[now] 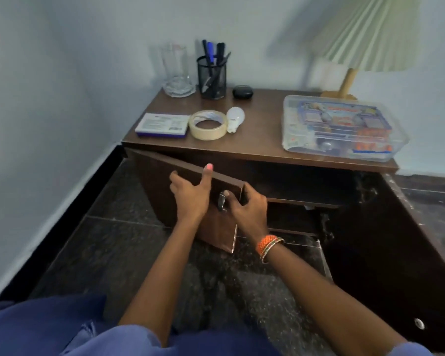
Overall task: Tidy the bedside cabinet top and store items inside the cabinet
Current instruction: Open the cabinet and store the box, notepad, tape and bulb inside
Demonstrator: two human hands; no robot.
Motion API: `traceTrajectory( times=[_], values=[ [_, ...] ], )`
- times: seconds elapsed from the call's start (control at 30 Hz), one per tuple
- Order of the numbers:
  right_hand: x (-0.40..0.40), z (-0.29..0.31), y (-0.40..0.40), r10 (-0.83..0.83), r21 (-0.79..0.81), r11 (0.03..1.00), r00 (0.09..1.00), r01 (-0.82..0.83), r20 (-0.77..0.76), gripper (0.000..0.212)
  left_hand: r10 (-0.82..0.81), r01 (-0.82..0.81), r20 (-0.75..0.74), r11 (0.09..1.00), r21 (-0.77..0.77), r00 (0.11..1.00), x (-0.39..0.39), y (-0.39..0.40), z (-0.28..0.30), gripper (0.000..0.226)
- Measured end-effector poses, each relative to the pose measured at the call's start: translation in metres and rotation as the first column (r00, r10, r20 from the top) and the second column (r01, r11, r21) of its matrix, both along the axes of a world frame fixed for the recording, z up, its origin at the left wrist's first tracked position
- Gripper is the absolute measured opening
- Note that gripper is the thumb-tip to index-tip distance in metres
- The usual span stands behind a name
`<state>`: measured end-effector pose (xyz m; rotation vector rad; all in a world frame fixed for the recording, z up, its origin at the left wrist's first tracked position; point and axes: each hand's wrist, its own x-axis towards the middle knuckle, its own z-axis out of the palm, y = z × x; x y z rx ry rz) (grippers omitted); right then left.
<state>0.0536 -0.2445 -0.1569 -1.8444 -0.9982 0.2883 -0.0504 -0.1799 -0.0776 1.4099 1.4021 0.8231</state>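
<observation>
A brown bedside cabinet stands against the wall. Its left door is swung partly out. My left hand grips the door's top edge, thumb over it. My right hand holds the door's free edge beside the metal handle. On the top lie a flat white and blue box, a roll of tape, a white light bulb, a small black case, a mesh pen holder, a glass and a clear plastic box of small items.
A lamp with a pleated shade stands at the back right of the top. The right door hangs wide open towards me. A shelf shows inside the dark cabinet. The floor is dark stone; a wall is close on the left.
</observation>
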Motion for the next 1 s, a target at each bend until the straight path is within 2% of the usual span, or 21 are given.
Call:
traceTrajectory(
  times=[0.07,0.13,0.2,0.27,0.37,0.47,0.53,0.57,0.6,0.63,0.67,0.73,0.8,0.83,0.87,0.9,1.0],
  values=[
    [-0.005,0.006,-0.008,0.033,0.07,0.997,0.998,-0.036,0.045,0.04,-0.003,0.006,0.029,0.996,-0.094,1.0,-0.002,-0.001,0.004,0.108],
    [-0.013,0.013,-0.014,0.077,0.182,0.98,0.996,-0.082,0.038,0.038,-0.044,0.043,-0.002,0.986,-0.159,0.999,-0.009,0.0,0.005,0.116],
    [-0.023,0.017,-0.021,0.147,0.283,0.948,0.989,-0.145,0.013,0.036,-0.066,0.066,0.008,0.967,-0.247,0.998,-0.016,0.001,0.006,0.113],
    [-0.035,0.019,-0.029,0.239,0.32,0.922,0.971,-0.218,-0.026,0.045,-0.047,0.05,0.018,0.951,-0.306,0.999,-0.023,0.005,0.009,0.102],
    [-0.049,0.023,-0.023,0.316,0.254,0.922,0.947,-0.293,-0.058,0.042,-0.043,0.037,-0.008,0.934,-0.354,0.999,-0.039,0.013,0.012,0.095],
    [-0.056,0.037,0.011,0.371,0.116,0.926,0.923,-0.36,-0.101,0.014,-0.123,0.11,-0.009,0.913,-0.394,0.992,-0.058,0.016,0.015,0.102],
    [-0.056,0.052,0.038,0.49,0.07,0.872,0.862,-0.485,-0.126,0.051,-0.173,0.165,0.02,0.894,-0.417,0.985,-0.068,0.018,0.016,0.103],
    [-0.054,0.058,0.05,0.573,0.017,0.819,0.816,-0.574,-0.068,0.069,-0.192,0.186,0.028,0.885,-0.426,0.981,-0.072,0.021,0.016,0.103],
    [-0.052,0.062,0.063,0.65,-0.093,0.76,0.757,-0.643,0.073,0.08,-0.221,0.211,0.028,0.873,-0.44,0.975,-0.077,0.022,0.017,0.103],
    [-0.048,0.067,0.076,0.713,-0.257,0.701,0.651,-0.665,0.262,0.084,-0.254,0.236,0.024,0.856,-0.459,0.967,-0.081,0.023,0.018,0.104],
    [-0.044,0.071,0.087,0.758,-0.409,0.648,0.496,-0.643,0.423,0.084,-0.284,0.256,0.016,0.838,-0.483,0.959,-0.086,0.024,0.02,0.103],
    [-0.042,0.083,0.106,0.747,-0.541,0.617,0.21,-0.571,0.63,0.075,-0.315,0.27,0.0,0.813,-0.515,0.949,-0.095,0.026,0.022,0.097],
    [-0.051,0.1,0.126,0.683,-0.565,0.602,-0.004,-0.564,0.731,0.058,-0.344,0.276,-0.032,0.802,-0.53,0.938,-0.105,0.029,0.026,0.088],
    [-0.06,0.106,0.136,0.664,-0.575,0.576,-0.077,-0.581,0.744,0.049,-0.365,0.279,-0.067,0.806,-0.522,0.929,-0.112,0.034,0.025,0.082],
    [-0.071,0.112,0.145,0.672,-0.583,0.541,-0.106,-0.607,0.733,0.042,-0.387,0.284,-0.103,0.81,-0.513,0.916,-0.121,0.039,0.025,0.076],
    [-0.078,0.114,0.15,0.705,-0.581,0.511,-0.077,-0.633,0.705,0.037,-0.405,0.287,-0.137,0.813,-0.506,0.904,-0.129,0.043,0.024,0.069],
    [-0.104,0.106,0.166,0.773,-0.471,0.504,0.134,-0.724,0.621,0.045,-0.418,0.251,-0.355,0.868,-0.429,0.837,-0.166,0.061,0.038,0.059]
  ],
)
